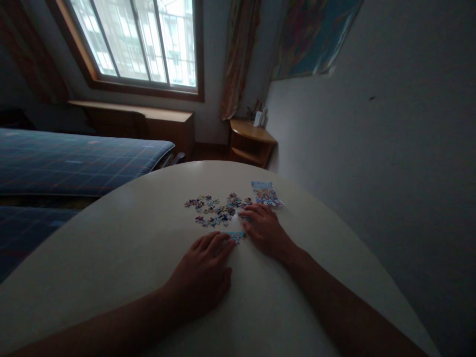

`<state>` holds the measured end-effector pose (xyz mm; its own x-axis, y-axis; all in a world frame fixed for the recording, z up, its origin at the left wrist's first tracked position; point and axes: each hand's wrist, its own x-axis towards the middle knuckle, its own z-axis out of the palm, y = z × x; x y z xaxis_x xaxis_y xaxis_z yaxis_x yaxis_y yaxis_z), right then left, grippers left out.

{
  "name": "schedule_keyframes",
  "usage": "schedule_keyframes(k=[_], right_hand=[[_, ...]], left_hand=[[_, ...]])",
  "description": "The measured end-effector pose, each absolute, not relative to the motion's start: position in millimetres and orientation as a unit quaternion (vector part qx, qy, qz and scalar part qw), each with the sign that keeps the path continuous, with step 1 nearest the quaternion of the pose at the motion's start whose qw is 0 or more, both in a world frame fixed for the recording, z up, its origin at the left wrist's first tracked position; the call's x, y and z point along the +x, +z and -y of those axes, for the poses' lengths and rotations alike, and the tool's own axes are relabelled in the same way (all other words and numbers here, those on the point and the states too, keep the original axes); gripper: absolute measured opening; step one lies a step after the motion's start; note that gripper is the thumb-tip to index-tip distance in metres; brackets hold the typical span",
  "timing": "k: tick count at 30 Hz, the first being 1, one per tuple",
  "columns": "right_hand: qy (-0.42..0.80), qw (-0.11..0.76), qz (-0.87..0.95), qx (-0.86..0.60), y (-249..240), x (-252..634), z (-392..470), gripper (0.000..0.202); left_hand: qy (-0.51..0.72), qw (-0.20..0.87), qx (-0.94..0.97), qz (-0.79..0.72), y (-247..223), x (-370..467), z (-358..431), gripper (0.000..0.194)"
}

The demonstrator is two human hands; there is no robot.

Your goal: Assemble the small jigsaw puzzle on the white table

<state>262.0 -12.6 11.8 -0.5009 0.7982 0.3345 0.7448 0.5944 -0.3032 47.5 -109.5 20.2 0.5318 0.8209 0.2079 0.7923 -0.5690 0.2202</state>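
Loose puzzle pieces [211,210] lie in an uneven cluster on the white round table [122,238]. Nearer to me is a small joined strip of light blue puzzle pieces [238,237]. My left hand [206,267] rests on the table with its fingers extended, the fingertips touching the left part of that strip. To the right, my right hand [266,229] lies palm down beside the cluster, its fingers a little bent and apart over the table. A colourful picture sheet [266,193] lies just beyond my right hand. Whatever is under the fingertips is hidden.
A bed with a blue checked mattress [74,161] stands beyond the table's left edge. A small wooden corner shelf [253,133] is behind the table, against the wall. Under the window [141,44] runs a wooden desk [159,113].
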Motion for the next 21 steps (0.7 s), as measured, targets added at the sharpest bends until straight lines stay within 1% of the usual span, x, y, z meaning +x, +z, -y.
schedule_keyframes(k=[2,5,8,14,18,21], right_hand=[[0.064,0.214,0.887,-0.404,14,262,16,0.039],[0.08,0.173,0.923,-0.335,17,261,22,0.047],[0.1,0.142,0.934,-0.311,20,259,26,0.052],[0.086,0.159,0.935,-0.305,22,258,28,0.048],[0.073,0.136,0.943,-0.296,22,258,28,0.049],[0.071,0.145,0.936,-0.314,21,257,28,0.043]], left_hand=[[0.146,0.045,0.874,-0.462,20,48,109,0.052],[0.152,0.042,0.875,-0.458,18,48,109,0.052],[0.154,0.043,0.874,-0.458,17,48,109,0.052],[0.168,0.056,0.869,-0.461,20,49,109,0.051],[0.179,0.067,0.876,-0.443,21,49,109,0.052],[0.184,0.072,0.88,-0.432,20,48,109,0.055]])
